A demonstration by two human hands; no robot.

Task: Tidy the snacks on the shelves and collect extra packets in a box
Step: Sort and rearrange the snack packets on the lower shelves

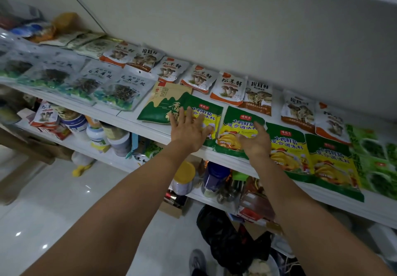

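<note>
The step in hand looks like straightening the front row of snack packets on the top shelf (133, 121), with everything placed here from the green-and-yellow packet (240, 123) under the right hand (255, 142). That hand lies on the packet's lower half, thumb raised and fingers bent against the foil; whether they pinch it or only press it I cannot tell. Just left of that packet the left hand (189, 129) lies flat with fingers spread and straight, pressing on a twin packet (206, 107) that overlaps a green-and-tan packet (163, 101) further left. The two hands are apart, one packet each. To the right of the landmark packet two more of the same kind (287, 144) lie slightly overlapped along the shelf front, and behind it runs a row of white-and-orange mushroom packets (227, 88). Below it, on the floor, sits a cardboard box (171, 210) (whether this is the collecting box I cannot say). The next move probably calls for sliding the two packets square to the shelf edge and level with their neighbours, keeping the palms flat so the slippery foil does not buckle, then judging which duplicates are extras for the box.
</note>
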